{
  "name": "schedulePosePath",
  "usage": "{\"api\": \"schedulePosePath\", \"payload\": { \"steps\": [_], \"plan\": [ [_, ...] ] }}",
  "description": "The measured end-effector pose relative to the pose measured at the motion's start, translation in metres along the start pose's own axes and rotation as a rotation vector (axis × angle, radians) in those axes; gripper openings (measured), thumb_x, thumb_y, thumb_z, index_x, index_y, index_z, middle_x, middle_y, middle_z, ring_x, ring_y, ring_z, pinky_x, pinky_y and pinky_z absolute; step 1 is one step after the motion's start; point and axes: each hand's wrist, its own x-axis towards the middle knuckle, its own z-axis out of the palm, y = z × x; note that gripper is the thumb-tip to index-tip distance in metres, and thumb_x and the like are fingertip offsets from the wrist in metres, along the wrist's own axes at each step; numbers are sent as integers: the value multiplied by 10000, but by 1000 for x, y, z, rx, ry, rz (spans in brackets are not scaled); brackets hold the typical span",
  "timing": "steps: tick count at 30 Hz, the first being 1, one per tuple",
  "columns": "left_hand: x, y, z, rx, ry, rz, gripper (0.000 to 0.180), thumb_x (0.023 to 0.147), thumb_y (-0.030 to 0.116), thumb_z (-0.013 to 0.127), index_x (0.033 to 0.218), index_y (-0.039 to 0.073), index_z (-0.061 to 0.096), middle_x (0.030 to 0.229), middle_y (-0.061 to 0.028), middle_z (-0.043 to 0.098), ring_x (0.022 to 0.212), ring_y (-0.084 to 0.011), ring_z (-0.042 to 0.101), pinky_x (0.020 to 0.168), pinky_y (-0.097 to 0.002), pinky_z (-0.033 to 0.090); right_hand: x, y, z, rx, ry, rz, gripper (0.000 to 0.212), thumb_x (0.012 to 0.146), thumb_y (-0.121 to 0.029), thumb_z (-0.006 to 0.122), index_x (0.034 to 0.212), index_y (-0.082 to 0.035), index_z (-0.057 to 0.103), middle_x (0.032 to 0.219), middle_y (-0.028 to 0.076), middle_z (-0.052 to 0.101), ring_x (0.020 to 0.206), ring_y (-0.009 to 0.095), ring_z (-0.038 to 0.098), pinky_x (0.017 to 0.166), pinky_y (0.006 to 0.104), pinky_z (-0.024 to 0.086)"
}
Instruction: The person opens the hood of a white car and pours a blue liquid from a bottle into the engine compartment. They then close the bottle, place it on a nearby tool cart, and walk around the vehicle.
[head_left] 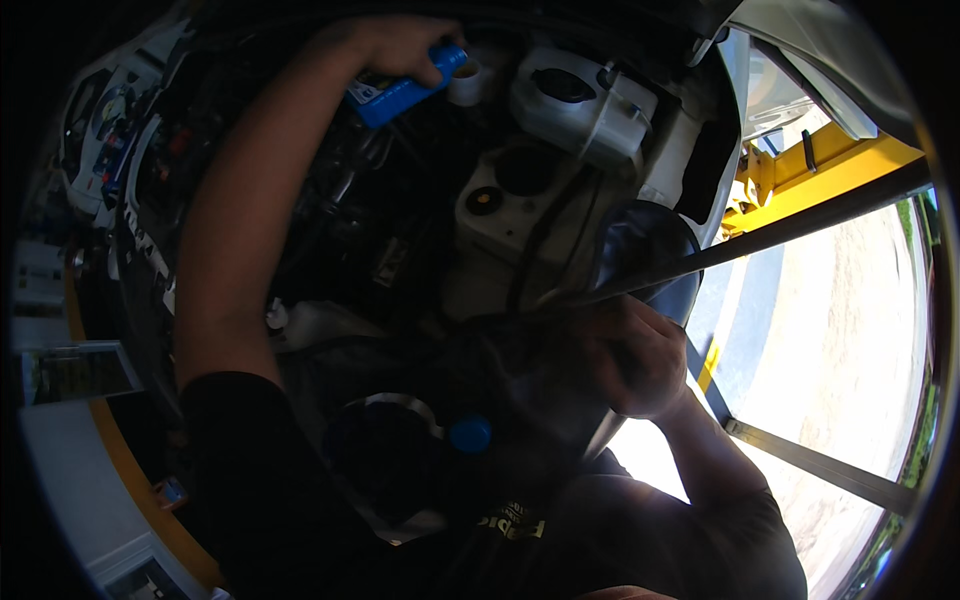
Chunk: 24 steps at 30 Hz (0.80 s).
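At the far side of an engine bay, my left hand (405,48) is wrapped round a blue bottle (395,98). The bottle lies tilted, its neck end up against the rim of a small white round filler neck (465,84). Whether liquid is flowing I cannot tell. Nearer to me and in shadow, my right hand (640,358) has its fingers curled by a dark sheet (550,375) draped over the car's edge. Anything inside those fingers is hidden. A round blue cap (470,435) shows close to my body.
Right of the bottle sits a whitish plastic tank (585,105) with a black cap. A dark bar (760,232) slants across the right side. Beyond it stands a yellow metal beam (820,180) over bright ground. Engine parts (350,180) fill the shaded middle.
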Motion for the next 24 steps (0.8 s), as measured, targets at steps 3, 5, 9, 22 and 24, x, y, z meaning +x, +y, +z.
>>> {"api": "schedulePosePath", "payload": {
  "steps": [3, 5, 9, 22, 24],
  "plan": [
    [0, -1, 6, -41, 7, -9, 799, 767, 288, 773, 1507, 214, 478, 1402, -169, 613, 1179, -359, 663, 924, -513, 576, 0, -1, -1, 0, -5, 8, 290, 739, 115, 615, 994, 14, 710, 960, 138, 718, 817, 282, 742, 661, 354, 613],
    [1, -1, 8, -45, 6, -5, 788, 767, 276, 767, 1499, 223, 480, 1406, -167, 612, 1172, -350, 665, 925, -513, 575, 0, -1, -1, -16, -11, 3, 292, 739, 114, 613, 996, 14, 708, 959, 139, 717, 816, 283, 742, 662, 354, 613],
    [0, 1, 7, -40, 2, -13, 789, 759, 266, 769, 1493, 215, 486, 1400, -161, 617, 1173, -341, 666, 931, -511, 570, 0, 0, -1, -4, 1, -6, 289, 742, 113, 611, 997, 13, 704, 959, 138, 715, 812, 283, 741, 662, 354, 613],
    [2, 8, -9, 65, -73, 30, 781, 792, 284, 813, 1485, 90, 508, 1427, -209, 604, 1310, -355, 585, 1084, -445, 467, -2, 4, 1, -7, 10, -40, 275, 768, 106, 623, 1010, -4, 691, 913, 125, 689, 752, 277, 731, 610, 352, 598],
    [2, 5, -1, -1, -32, 8, 783, 763, 264, 786, 1483, 153, 501, 1397, -185, 621, 1211, -347, 642, 979, -481, 536, -2, 5, 1, 1, 15, -47, 276, 767, 105, 627, 1011, -5, 692, 915, 125, 690, 752, 277, 731, 610, 351, 598]
  ]
}}
